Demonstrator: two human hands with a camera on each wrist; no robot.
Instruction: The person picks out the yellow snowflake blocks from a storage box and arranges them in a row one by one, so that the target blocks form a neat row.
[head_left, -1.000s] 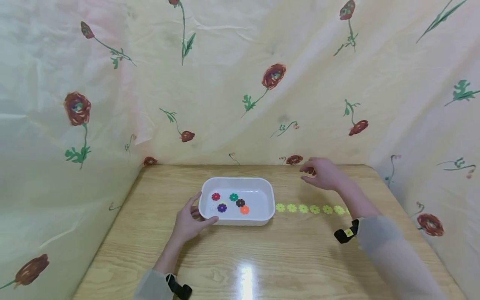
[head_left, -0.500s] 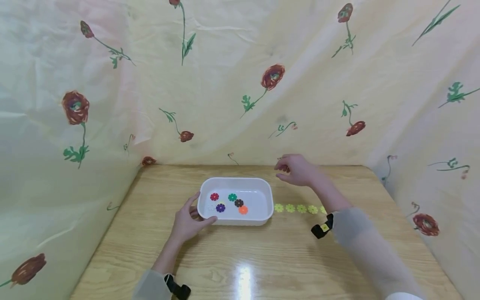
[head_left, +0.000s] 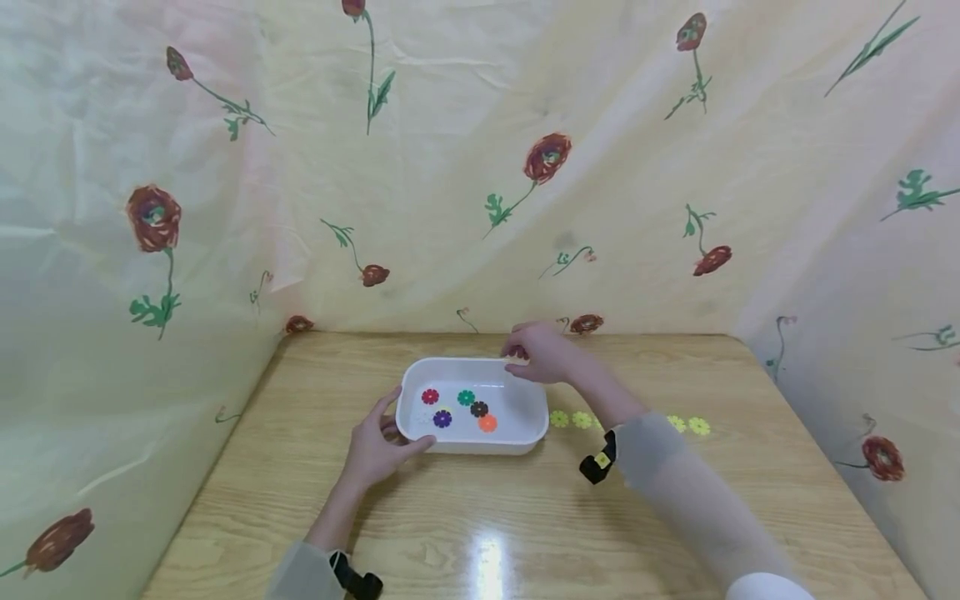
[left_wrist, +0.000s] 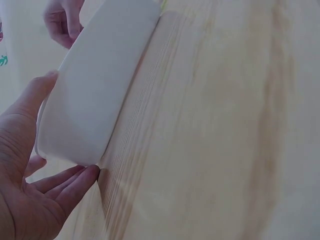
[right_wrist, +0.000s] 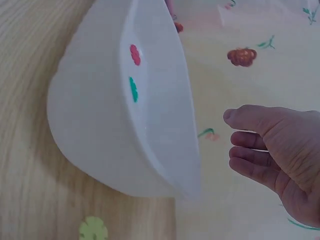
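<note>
A white plastic tub (head_left: 468, 447) stands on the wooden table. My left hand (head_left: 377, 446) holds its left end, thumb at the front rim and fingers along the side; the left wrist view shows fingertips at its lower edge. On the tub's floor lie small flower-shaped discs: red (head_left: 430, 397), green (head_left: 466, 398), dark brown (head_left: 479, 409), orange (head_left: 488, 423) and purple (head_left: 442, 418), with something pale yellow partly hidden behind the purple one. Over the tub's back right corner hovers my right hand (head_left: 546, 354), fingers loosely bent, thumb apart, nothing visible between them.
A row of yellow-green flower discs (head_left: 699, 426) runs rightward from the tub along the table (head_left: 600, 533). My right forearm hides the row's middle. Flower-printed cloth (head_left: 450, 167) hangs behind and at both sides of the table.
My right hand has moved left, from above the table beyond the disc row to the tub's back right corner. The left hand and the tub have stayed in place.
</note>
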